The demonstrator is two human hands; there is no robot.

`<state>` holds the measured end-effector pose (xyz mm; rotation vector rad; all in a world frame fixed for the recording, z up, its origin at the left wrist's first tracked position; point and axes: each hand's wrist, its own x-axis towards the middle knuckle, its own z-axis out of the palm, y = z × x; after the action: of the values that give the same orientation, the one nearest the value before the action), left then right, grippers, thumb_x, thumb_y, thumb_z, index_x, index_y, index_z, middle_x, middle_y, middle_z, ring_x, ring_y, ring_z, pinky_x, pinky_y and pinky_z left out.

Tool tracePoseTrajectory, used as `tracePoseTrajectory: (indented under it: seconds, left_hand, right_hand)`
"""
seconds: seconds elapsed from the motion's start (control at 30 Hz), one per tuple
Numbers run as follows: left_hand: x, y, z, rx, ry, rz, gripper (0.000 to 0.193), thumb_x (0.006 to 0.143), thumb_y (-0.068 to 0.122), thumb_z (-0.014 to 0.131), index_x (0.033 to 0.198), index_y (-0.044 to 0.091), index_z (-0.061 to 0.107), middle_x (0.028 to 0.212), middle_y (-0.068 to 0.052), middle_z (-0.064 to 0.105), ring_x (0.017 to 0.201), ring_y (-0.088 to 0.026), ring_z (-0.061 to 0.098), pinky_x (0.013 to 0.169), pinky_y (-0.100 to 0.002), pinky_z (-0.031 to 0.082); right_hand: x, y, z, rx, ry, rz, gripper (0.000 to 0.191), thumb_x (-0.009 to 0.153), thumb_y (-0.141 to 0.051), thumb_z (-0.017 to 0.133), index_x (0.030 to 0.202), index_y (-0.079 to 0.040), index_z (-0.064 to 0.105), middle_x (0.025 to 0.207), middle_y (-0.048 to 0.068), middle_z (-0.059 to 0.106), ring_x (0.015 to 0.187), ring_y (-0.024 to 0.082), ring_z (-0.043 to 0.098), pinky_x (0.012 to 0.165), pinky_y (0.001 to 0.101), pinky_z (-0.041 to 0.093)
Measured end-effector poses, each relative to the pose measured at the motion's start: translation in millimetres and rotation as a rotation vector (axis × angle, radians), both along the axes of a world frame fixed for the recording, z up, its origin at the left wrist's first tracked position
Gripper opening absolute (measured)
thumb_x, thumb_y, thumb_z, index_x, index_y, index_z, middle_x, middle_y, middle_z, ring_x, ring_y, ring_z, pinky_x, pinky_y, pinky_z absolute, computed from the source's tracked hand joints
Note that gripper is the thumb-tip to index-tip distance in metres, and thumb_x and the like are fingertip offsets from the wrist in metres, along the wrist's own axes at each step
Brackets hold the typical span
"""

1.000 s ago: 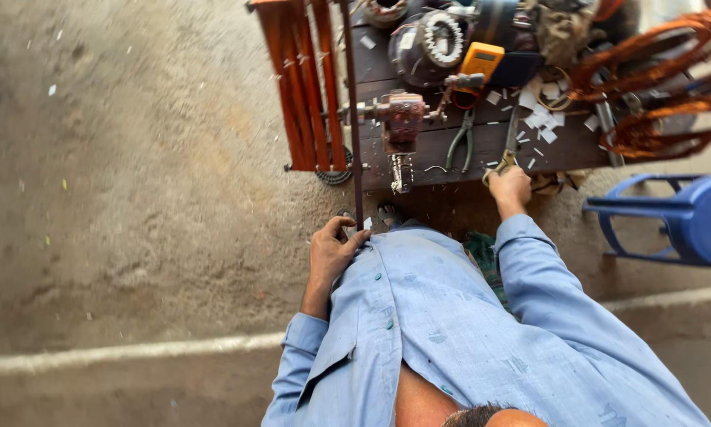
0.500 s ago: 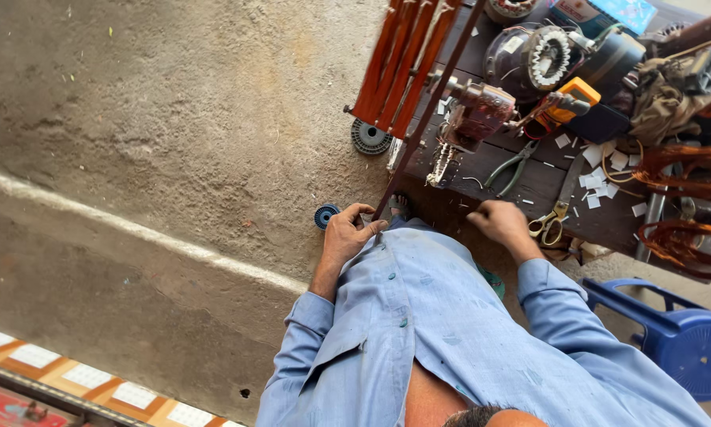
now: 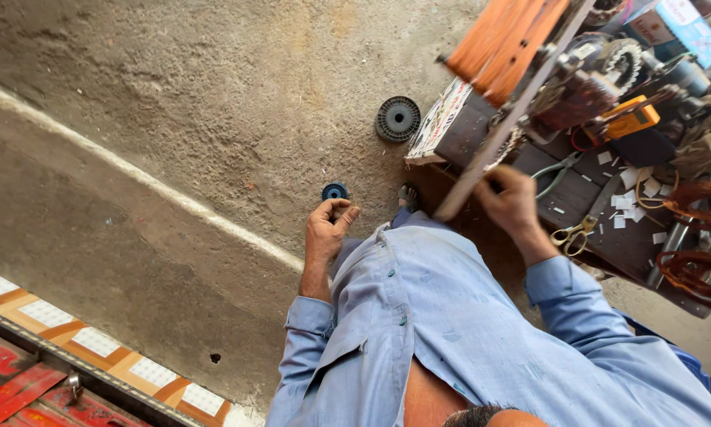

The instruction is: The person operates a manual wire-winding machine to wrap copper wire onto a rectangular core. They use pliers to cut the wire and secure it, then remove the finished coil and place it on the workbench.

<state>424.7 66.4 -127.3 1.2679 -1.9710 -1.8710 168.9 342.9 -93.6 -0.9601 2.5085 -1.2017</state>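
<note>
My left hand [image 3: 329, 228] hangs over the concrete floor with its fingers loosely curled and nothing in them. A small blue spool [image 3: 334, 191] lies on the floor just beyond its fingertips. My right hand [image 3: 510, 203] is at the near edge of a dark workbench [image 3: 601, 237], its fingers closed around the lower end of a long bar [image 3: 490, 154] that slants up across the bench. Yellow-handled scissors [image 3: 574, 233] and pliers [image 3: 557, 170] lie on the bench next to that hand. My light blue shirt fills the lower middle.
A black ribbed reel [image 3: 397, 119] lies on the floor by the bench corner. The bench holds a geared winding machine [image 3: 608, 71], an orange meter [image 3: 629, 119], copper wire coils [image 3: 699, 273] and paper scraps. Orange slats [image 3: 506, 35] stand above. A tiled step [image 3: 71, 348] runs bottom left.
The view has swung left and tilted, so more floor and the tiled step show. My right hand left the bench top and closed on the bar. My left hand lowered towards the blue spool.
</note>
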Motion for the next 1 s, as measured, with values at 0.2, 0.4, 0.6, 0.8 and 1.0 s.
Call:
tracePoseTrajectory:
  seconds: [0.2,0.4,0.6,0.8,1.0]
  left_hand:
    - [80,-40,-35,0.068,0.009,0.056,0.028,0.087,0.026,0.083,0.1,0.003,0.075,0.071,0.005,0.064,0.064,-0.005,0.055,0.056,-0.021,0.045]
    - [138,-72,-62,0.146,-0.021,0.059,0.025,0.089,0.025,0.08,0.098,0.003,0.074,0.073,0.0,0.072,0.067,-0.006,0.07,0.06,-0.023,0.053]
    - [167,-101,-100,0.022,-0.018,0.117,0.025,0.089,0.026,0.08,0.094,0.002,0.076,0.072,-0.002,0.071,0.064,-0.008,0.065,0.059,-0.025,0.052]
    - [215,-108,-160,-0.018,-0.151,0.144,0.028,0.087,0.031,0.083,0.093,0.005,0.077,0.071,-0.005,0.066,0.065,-0.014,0.06,0.06,-0.03,0.05]
    - [255,-111,-251,-0.148,-0.417,0.128,0.036,0.078,0.042,0.083,0.095,0.011,0.076,0.077,-0.012,0.071,0.07,-0.028,0.068,0.066,-0.042,0.054]
  right_hand:
    - [10,-40,50,-0.115,0.049,-0.322,0.045,0.091,-0.026,0.093,0.113,-0.001,0.063,0.089,0.002,0.063,0.074,0.012,0.059,0.067,0.0264,0.051]
    - [43,-84,54,-0.017,0.17,-0.19,0.049,0.089,-0.021,0.095,0.12,0.0,0.064,0.104,0.008,0.065,0.091,0.016,0.063,0.079,0.0307,0.056]
    - [130,-131,6,0.202,-0.125,0.096,0.036,0.089,-0.023,0.088,0.115,-0.004,0.072,0.104,0.011,0.073,0.089,0.018,0.07,0.08,0.0328,0.058]
    - [205,-184,-73,0.454,-0.306,0.444,0.035,0.084,-0.032,0.083,0.105,-0.005,0.074,0.101,0.015,0.074,0.085,0.028,0.073,0.076,0.038,0.059]
    - [213,-230,-231,0.662,-0.44,0.667,0.039,0.085,-0.04,0.08,0.103,-0.006,0.076,0.1,0.015,0.078,0.092,0.032,0.074,0.08,0.0414,0.059]
